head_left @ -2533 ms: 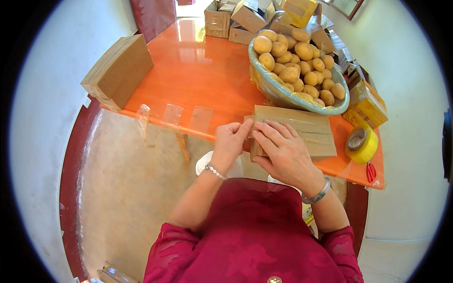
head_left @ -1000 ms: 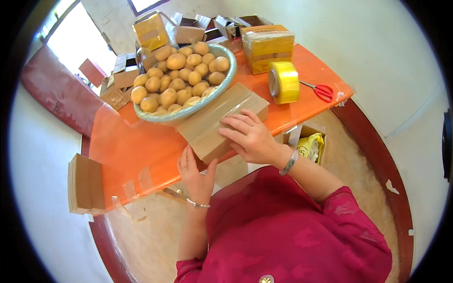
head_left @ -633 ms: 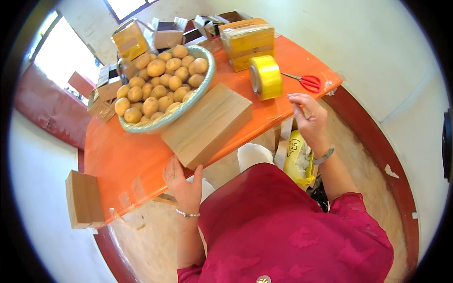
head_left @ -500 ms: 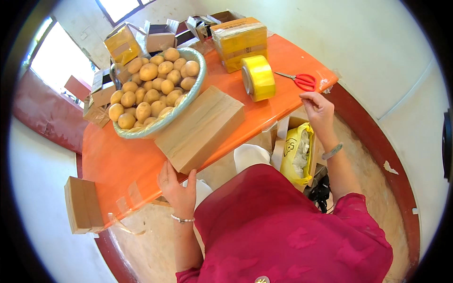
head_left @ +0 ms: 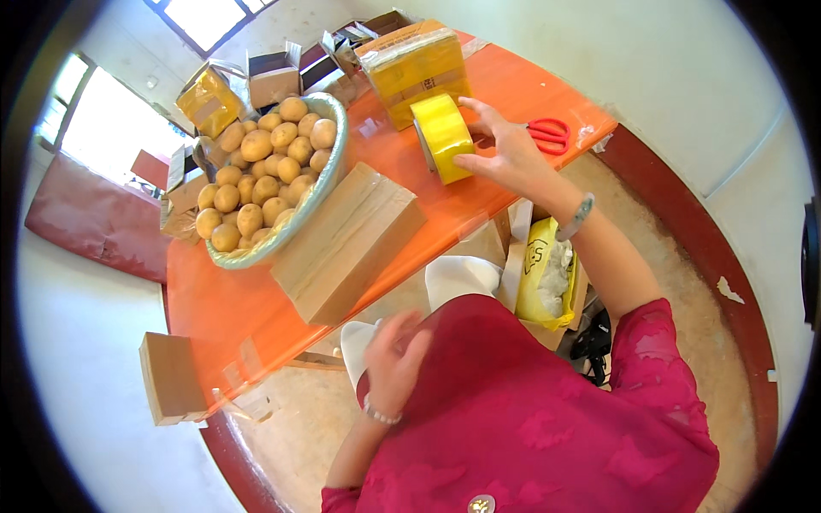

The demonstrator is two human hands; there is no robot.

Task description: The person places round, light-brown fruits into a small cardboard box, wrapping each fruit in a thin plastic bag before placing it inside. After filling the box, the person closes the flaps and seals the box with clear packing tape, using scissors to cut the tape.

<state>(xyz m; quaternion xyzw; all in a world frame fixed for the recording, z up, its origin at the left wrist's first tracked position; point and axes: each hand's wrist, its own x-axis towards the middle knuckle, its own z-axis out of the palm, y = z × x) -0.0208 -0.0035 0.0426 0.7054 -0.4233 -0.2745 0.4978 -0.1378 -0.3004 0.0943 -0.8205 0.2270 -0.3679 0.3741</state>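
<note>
My right hand [head_left: 510, 154] is at the right side of a roll of yellow packing tape [head_left: 449, 137], fingers and thumb spread around its near edge; whether they touch it I cannot tell. The roll stands on its rim on the orange table [head_left: 231, 308]. Just beyond that hand lie red-handled scissors [head_left: 552, 135], partly covered by it. My left hand [head_left: 396, 363], a little blurred, is over my lap, thumb apart from the fingers and nothing visible in it. A closed brown carton [head_left: 346, 239] lies along the table's near edge, touched by neither hand.
Round tan-brown produce fills a lined basket [head_left: 338, 141] on the left. Behind the roll stands a yellow-taped carton [head_left: 419, 73]. Open boxes [head_left: 274, 77] crowd the far edge. A small carton [head_left: 171, 380] is at the left corner. Below the table sits a yellow bag [head_left: 540, 274] in a box.
My right hand has moved left from the table's right edge to the tape roll, its fingers spreading. My left hand has let go of the brown carton and drawn back toward my lap.
</note>
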